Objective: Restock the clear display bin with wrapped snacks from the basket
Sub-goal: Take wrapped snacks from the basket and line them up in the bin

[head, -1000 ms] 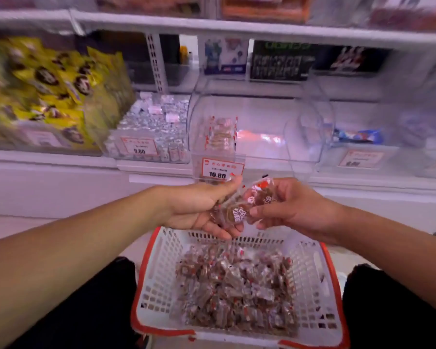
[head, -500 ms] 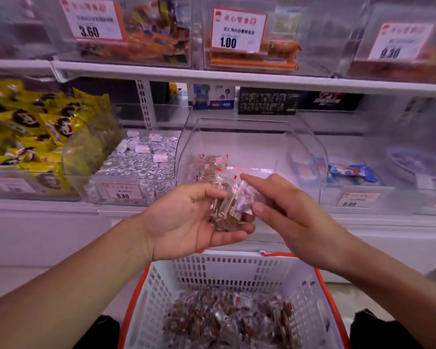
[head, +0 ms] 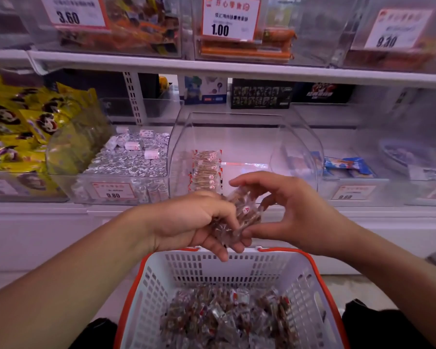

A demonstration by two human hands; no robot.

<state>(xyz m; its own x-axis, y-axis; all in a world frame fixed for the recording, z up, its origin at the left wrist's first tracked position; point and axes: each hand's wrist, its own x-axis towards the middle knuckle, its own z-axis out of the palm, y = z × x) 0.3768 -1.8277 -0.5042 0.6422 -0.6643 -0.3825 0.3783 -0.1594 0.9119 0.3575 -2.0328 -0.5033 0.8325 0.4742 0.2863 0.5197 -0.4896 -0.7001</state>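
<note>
Fingers (head: 227, 224) of the left hand (head: 186, 222) curl round a small bundle of wrapped snacks (head: 239, 217) at mid-frame, while the right hand (head: 295, 212) pinches the same bundle from the other side, thumb below and fingertips arched over it. Both hands hover above the far rim of the basket (head: 237, 258) and just in front of the clear bin (head: 242, 152), not yet inside its open mouth.

Left to right along the shelf: yellow bags (head: 23, 124) in the left of the frame, a bin of silver sweets (head: 131, 159), then the clear bin at centre, and a blue packet (head: 345, 165) to the right.

The restocking looks barely begun. Only one narrow column of snacks (head: 207, 170) stands against the bin's left side; the rest of its floor shows bare. The basket at the bottom of the frame holds a deep heap of snacks (head: 227, 321), so most of the load appears left to move. The bundle in hand seems due to go in beside the standing column, probably after being squared up between the two hands. Many more handfuls would likely be needed.
</note>
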